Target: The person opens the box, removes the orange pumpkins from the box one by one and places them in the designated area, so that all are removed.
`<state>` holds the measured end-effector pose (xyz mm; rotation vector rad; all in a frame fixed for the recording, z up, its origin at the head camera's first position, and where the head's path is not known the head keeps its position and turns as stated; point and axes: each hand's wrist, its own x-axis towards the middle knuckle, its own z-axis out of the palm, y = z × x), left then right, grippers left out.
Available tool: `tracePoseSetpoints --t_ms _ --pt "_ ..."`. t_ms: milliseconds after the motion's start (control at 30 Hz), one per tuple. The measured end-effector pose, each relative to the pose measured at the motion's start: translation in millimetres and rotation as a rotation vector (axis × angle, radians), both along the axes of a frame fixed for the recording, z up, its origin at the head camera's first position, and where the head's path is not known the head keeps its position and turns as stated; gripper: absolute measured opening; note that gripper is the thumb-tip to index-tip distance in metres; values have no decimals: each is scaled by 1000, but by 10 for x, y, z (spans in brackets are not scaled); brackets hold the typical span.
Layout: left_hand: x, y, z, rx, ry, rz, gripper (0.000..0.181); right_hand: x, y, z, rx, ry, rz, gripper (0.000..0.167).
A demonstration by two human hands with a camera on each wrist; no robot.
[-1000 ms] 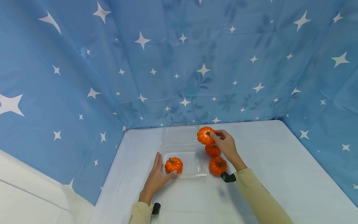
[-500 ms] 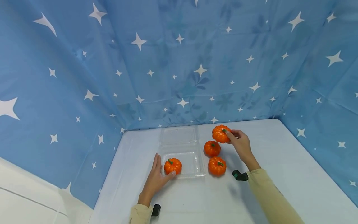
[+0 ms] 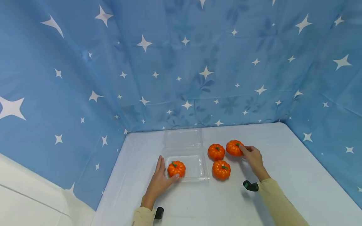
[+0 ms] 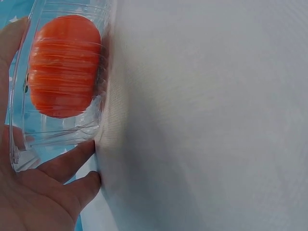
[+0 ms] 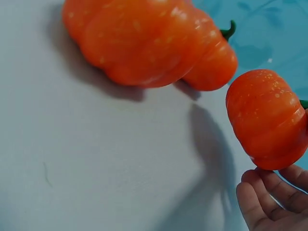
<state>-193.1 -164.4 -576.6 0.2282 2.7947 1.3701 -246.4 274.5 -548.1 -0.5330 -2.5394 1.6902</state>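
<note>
My right hand pinches a small orange toy pumpkin, its thumb near the green stem. In the right wrist view this pumpkin sits above the fingertips; whether it touches the table is unclear. Two more pumpkins stand to its left, one farther back and one nearer. My left hand rests with fairly straight fingers around the near left corner of a clear plastic clamshell box. Inside that corner lies another pumpkin, seen through the box wall in the left wrist view.
The box's clear lid lies folded open toward the back of the white table. A blue star-patterned curtain hangs along the back and sides. A dark wrist camera sits by the right sleeve.
My right hand has moved right and then down with its pumpkin, from beside the box lid to right of the back pumpkin. The left hand stays at the box corner.
</note>
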Motion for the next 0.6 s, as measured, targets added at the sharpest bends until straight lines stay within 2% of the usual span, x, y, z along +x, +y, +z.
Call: tracePoseSetpoints --t_ms 100,233,600 --pt "8 7 -12 3 -7 6 120 13 25 -91 6 -38 12 73" --pt "13 18 -27 1 -17 3 121 22 55 -163 8 -31 -1 70" --pt "14 -1 33 8 10 -13 120 -4 58 -222 53 -9 21 68"
